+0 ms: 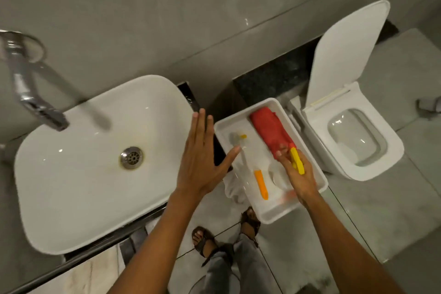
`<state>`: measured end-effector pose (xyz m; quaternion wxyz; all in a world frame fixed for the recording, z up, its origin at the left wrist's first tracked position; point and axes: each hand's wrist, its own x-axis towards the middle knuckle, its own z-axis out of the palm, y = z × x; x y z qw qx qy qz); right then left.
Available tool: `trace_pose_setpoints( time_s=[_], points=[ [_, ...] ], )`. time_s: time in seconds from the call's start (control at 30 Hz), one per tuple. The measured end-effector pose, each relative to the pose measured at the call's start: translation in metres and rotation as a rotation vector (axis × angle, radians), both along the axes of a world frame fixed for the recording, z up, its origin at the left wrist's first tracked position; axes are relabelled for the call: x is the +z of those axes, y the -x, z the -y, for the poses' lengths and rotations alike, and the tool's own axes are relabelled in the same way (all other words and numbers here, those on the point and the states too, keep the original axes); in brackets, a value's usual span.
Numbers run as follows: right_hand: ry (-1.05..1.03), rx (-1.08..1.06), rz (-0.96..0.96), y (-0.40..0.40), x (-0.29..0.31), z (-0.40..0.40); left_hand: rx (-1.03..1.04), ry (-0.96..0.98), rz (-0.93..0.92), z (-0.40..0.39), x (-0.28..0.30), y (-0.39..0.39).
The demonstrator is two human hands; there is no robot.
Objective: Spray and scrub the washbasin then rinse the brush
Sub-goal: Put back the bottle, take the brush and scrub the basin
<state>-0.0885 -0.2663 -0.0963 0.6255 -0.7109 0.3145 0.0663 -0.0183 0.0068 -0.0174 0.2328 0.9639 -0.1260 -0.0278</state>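
Observation:
The white washbasin (78, 174) fills the left, its metal drain (131, 157) in the middle and brownish staining around it. To its right a white tray (274, 216) holds a red cloth (269, 129) and a clear-handled brush (261, 184) with an orange grip. My right hand (301, 181) is inside the tray, closed around a spray bottle (297, 161) with a yellow trigger; the bottle's body is blurred. My left hand (202, 162) hovers flat with fingers spread over the gap between basin rim and tray, holding nothing.
A chrome tap (31, 93) reaches over the basin from the left. A white toilet (353, 141) with its lid (346, 50) raised stands right of the tray. My sandalled feet (202, 238) are on the tiled floor below. Grey tiled wall behind.

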Motion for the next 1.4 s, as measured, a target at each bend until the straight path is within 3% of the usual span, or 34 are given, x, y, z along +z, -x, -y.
trace_pose_setpoints(
  time_s=[0.23, 0.5, 0.63, 0.7, 0.87, 0.93, 1.17, 1.4],
  points=[
    [0.077, 0.110, -0.004, 0.004, -0.055, 0.042, 0.030, -0.135, 0.010, 0.003, -0.006, -0.001],
    [0.117, -0.124, -0.077, 0.043, -0.082, 0.057, 0.048, -0.165, 0.001, 0.006, -0.005, 0.002],
    [0.323, -0.302, -0.046, 0.078, -0.084, 0.029, 0.052, -0.192, -0.001, 0.008, -0.003, 0.002],
    [0.320, -0.352, -0.090, 0.096, -0.082, 0.004, 0.049, -0.195, -0.015, 0.008, -0.002, 0.002],
    [0.347, 0.121, -0.077, 0.092, -0.082, -0.055, 0.042, -0.198, -0.024, 0.007, -0.003, 0.002],
    [0.356, 0.139, -0.088, 0.063, -0.076, -0.067, 0.048, -0.204, -0.028, 0.008, -0.004, 0.001],
    [0.409, 0.284, -0.390, -0.007, -0.070, -0.078, 0.055, -0.211, 0.019, 0.007, -0.009, 0.001],
    [0.406, 0.257, -0.341, -0.008, -0.052, -0.080, 0.043, -0.094, 0.003, 0.005, -0.008, 0.001]
  ],
)
